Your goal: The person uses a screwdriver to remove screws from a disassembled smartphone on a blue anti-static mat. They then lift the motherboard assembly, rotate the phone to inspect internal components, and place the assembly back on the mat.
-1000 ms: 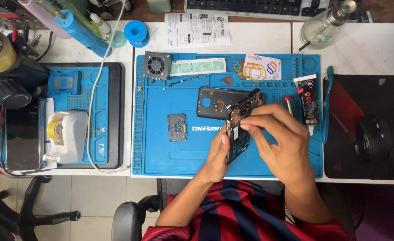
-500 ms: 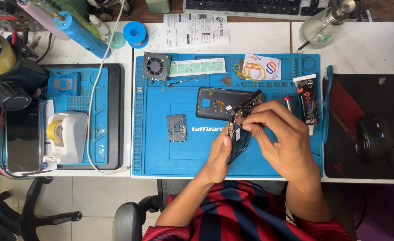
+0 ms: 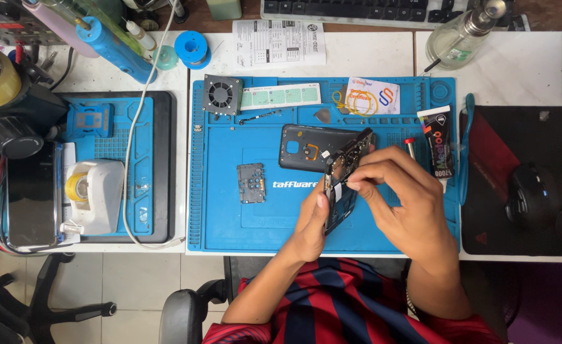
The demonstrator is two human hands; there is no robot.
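Left hand (image 3: pixel 311 220) gripped the opened phone (image 3: pixel 341 185) on edge above the blue mat (image 3: pixel 230 216), long axis running away from the body, right hand (image 3: pixel 399 191) pinching at its near-middle (fingertip contents unclear).

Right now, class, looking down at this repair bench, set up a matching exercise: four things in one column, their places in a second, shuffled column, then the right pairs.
Things:
1. opened dark phone body
2. dark grey plastic back cover
3. small square black fan
4. black computer mouse

Places:
A. top left corner of the blue mat
B. black pad on the right
C. held in both hands
D. flat on the mat, just beyond the hands

Pairs: 1-C, 2-D, 3-A, 4-B
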